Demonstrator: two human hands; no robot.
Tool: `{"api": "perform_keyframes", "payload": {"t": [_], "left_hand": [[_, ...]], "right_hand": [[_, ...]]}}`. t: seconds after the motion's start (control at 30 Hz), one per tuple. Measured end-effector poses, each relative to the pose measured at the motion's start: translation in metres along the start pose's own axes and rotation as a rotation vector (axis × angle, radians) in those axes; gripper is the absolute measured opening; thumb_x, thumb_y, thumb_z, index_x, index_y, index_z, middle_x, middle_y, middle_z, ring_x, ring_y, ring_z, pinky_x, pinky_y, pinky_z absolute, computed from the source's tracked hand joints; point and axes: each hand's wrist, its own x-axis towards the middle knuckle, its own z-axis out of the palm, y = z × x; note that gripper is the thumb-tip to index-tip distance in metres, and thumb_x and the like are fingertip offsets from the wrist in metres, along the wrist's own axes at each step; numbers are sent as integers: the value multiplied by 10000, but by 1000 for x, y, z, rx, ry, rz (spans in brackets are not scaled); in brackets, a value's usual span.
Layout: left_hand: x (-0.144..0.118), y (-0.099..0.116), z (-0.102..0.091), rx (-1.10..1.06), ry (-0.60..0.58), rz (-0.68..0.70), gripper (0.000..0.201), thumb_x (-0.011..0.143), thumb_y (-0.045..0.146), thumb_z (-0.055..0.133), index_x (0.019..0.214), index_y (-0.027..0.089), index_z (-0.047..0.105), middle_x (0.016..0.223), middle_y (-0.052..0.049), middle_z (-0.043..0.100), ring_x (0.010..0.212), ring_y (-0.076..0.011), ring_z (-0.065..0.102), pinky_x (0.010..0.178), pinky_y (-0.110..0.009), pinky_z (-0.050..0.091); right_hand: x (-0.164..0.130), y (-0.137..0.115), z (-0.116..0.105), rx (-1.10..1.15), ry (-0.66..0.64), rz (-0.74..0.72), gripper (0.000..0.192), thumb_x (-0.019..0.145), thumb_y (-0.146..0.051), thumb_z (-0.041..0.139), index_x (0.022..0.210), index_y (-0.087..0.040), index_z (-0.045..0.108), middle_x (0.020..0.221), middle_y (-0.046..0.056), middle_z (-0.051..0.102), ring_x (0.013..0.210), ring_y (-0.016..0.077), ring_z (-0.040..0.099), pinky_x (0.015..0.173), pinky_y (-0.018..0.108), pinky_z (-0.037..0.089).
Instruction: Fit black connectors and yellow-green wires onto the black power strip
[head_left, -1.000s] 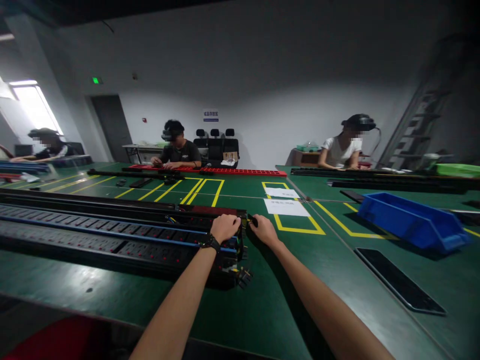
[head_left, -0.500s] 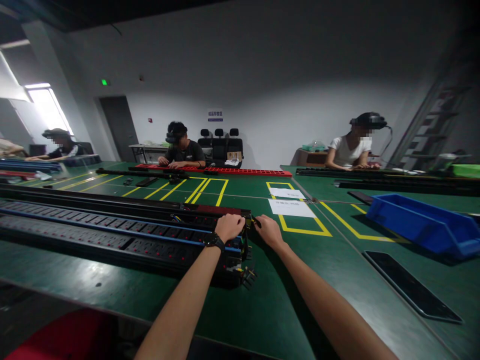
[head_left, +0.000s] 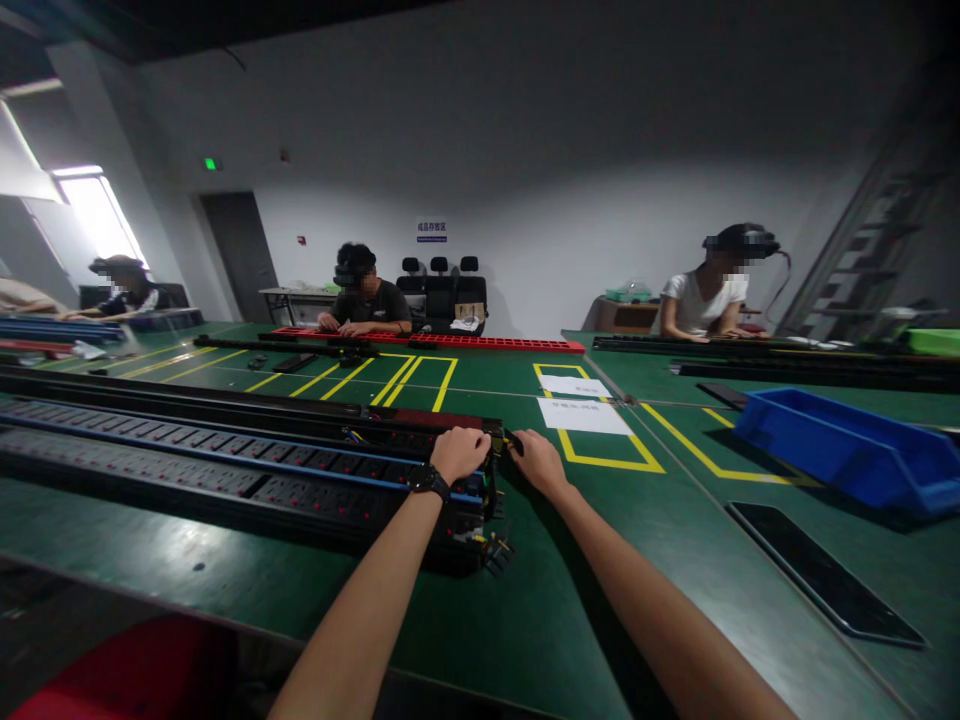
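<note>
Power strips (head_left: 225, 470) — long black units with rows of sockets and small red lights — lie side by side on the green bench (head_left: 525, 620), filling its left part and ending just ahead of the person. Their long axis runs left to right across the view, rising slightly toward the far left edge; the open ends point right, toward the yellow floor-style markings (head_left: 600, 450) and the white sheets (head_left: 581, 415). The work sits at that right end. Loose wires and small connectors (head_left: 491, 545) stick out of the nearest strip's end, with no cap visible over them, so I judge the end assembly unfinished; the sockets along the bodies look already fitted. The left hand (head_left: 459, 452) is curled into a fist on top of the end of a strip, pressing or gripping it — a watch (head_left: 427, 483) sits on its wrist. The right hand (head_left: 536, 462) rests just beside that end, fingers bent around a small dark piece at the strip's corner; whether it pinches the piece or only touches it, I cannot tell. The hands are close together, nearly meeting over the end. A blue bin (head_left: 840, 445) stands well apart to the right, with a flat black plate (head_left: 821, 575) lying near it. Other people work at further benches beyond.
</note>
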Motion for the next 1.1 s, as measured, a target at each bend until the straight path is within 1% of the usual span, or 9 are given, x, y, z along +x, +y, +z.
{"api": "perform_keyframes", "payload": {"t": [0.27, 0.53, 0.83, 0.9, 0.97, 1.03, 1.1], "left_hand": [[0, 1, 0, 7, 4, 3, 501, 1035, 437, 324, 979, 256, 788, 1005, -94, 796, 949, -246, 750, 857, -329, 560], [-1, 3, -4, -10, -16, -14, 510, 1037, 443, 322, 996, 254, 794, 1026, -104, 793, 972, -255, 745, 885, -336, 551], [-2, 3, -6, -18, -19, -22, 497, 1040, 444, 334, 996, 251, 789, 1041, -104, 791, 991, -253, 739, 889, -329, 541], [-1, 2, -5, -13, -18, -15, 502, 1042, 446, 327, 1009, 256, 790, 1045, -99, 791, 994, -245, 739, 897, -324, 537], [-1, 1, -4, -10, -22, -10, 508, 1042, 450, 320, 1018, 258, 790, 1053, -98, 791, 1000, -239, 738, 909, -322, 534], [0, 1, -3, -9, -19, -8, 512, 1041, 452, 318, 1013, 254, 789, 1052, -99, 791, 997, -240, 739, 909, -325, 534], [0, 1, -3, -7, -13, -5, 510, 1039, 451, 319, 997, 248, 785, 1037, -100, 792, 983, -245, 742, 897, -328, 538]], "right_hand": [[0, 0, 0, 2, -38, 17, 269, 1004, -310, 557, 1245, -234, 649, 1116, 63, 686, 972, 201, 657, 733, 258, 405], [-1, -2, -5, -12, -79, 46, 281, 1013, -333, 541, 1268, -236, 608, 1159, 78, 682, 1020, 211, 656, 758, 266, 422], [-3, -6, -8, -1, -79, 61, 308, 1011, -355, 543, 1289, -231, 589, 1170, 87, 675, 994, 219, 665, 753, 278, 430], [-2, -6, -7, 16, -61, 71, 332, 1007, -391, 549, 1296, -235, 594, 1176, 87, 671, 999, 220, 662, 764, 278, 433], [0, -3, -5, 55, -13, 105, 367, 1017, -459, 518, 1294, -237, 612, 1182, 89, 667, 1008, 220, 657, 788, 279, 438], [2, 2, -4, 132, 43, 162, 418, 1041, -517, 426, 1254, -230, 644, 1160, 90, 674, 1009, 218, 652, 812, 281, 443], [5, 9, -4, 222, 96, 228, 480, 1061, -518, 324, 1164, -212, 678, 1093, 94, 695, 989, 221, 650, 817, 286, 448]]}}
